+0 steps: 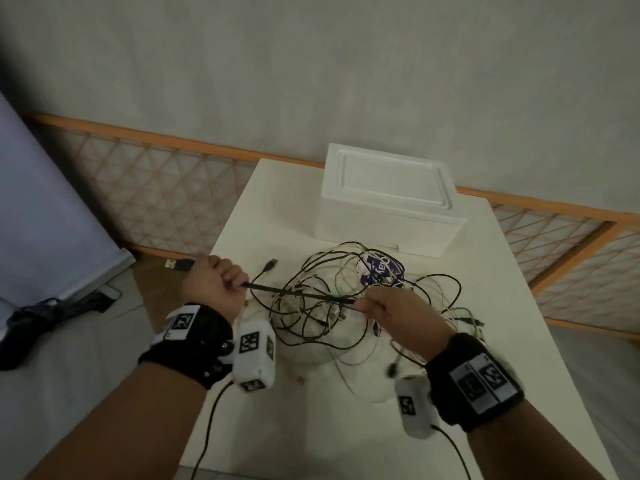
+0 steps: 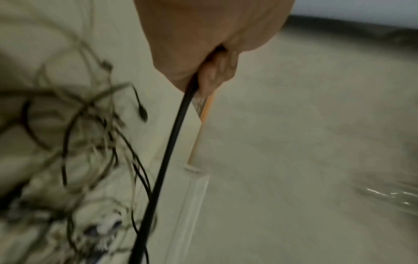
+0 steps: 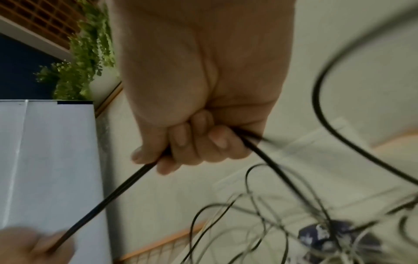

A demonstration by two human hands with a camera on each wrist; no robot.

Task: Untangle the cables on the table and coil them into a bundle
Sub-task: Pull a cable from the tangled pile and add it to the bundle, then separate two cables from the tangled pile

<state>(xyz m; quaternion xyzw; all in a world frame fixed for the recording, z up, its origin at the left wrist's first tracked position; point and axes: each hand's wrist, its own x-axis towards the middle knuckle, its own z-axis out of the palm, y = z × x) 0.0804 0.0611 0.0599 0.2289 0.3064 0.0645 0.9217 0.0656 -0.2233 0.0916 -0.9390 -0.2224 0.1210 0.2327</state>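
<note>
White worktop (image 1: 502, 306) is carrying the tangle of cables (image 1: 346, 306), and both hands, left hand (image 1: 214, 282) and right hand (image 1: 391, 306), are fisting tight around one taut black cable (image 1: 298, 292) above it. Pulling harder is risking cinching knots or dragging the heap off the edge, likely snagging the foam box (image 1: 388, 209) behind.

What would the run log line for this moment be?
left hand: grips black cable | right hand: grips same cable | tangle: on table

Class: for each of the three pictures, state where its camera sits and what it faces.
Head: worn high, looks down at table, both forearms, left hand, right hand.
Left wrist: looks along the palm at floor.
Right wrist: looks along curled fingers toward the tangle.
Shared: all show the thick black cable.
</note>
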